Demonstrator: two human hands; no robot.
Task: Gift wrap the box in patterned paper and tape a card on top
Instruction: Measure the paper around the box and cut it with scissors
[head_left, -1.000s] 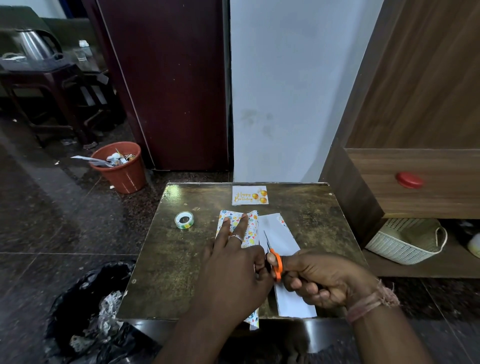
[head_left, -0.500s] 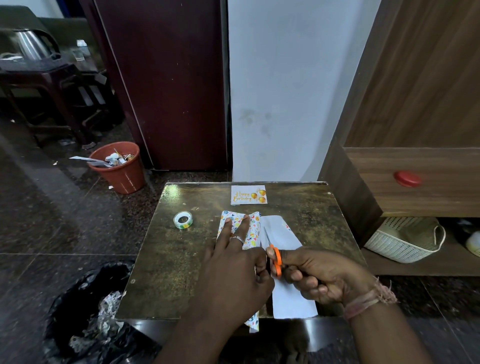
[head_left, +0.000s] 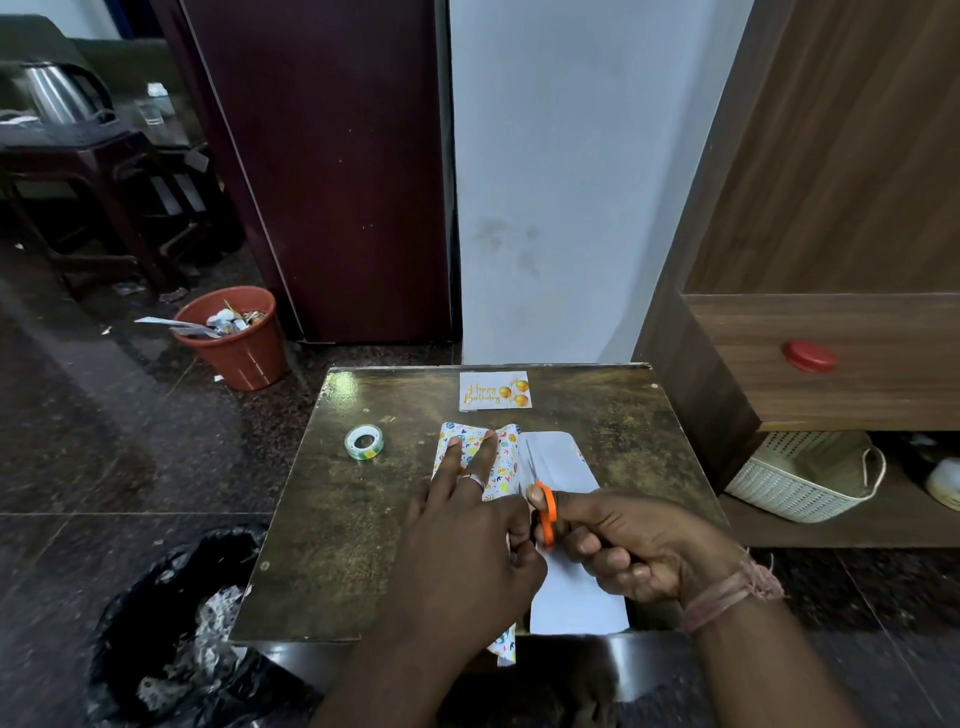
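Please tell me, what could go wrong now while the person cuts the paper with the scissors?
The left hand presses the patterned paper right beside the scissors gripped by the right hand, so its fingers could get nicked. The loose white flap may shift, making the cut crooked.

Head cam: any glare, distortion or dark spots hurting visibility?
Head view: dim overall; glare patch on the table far-left corner; wide-angle bending of door and cabinet edges; left hand hides the box; scissors, card and tape roll stay sharp.
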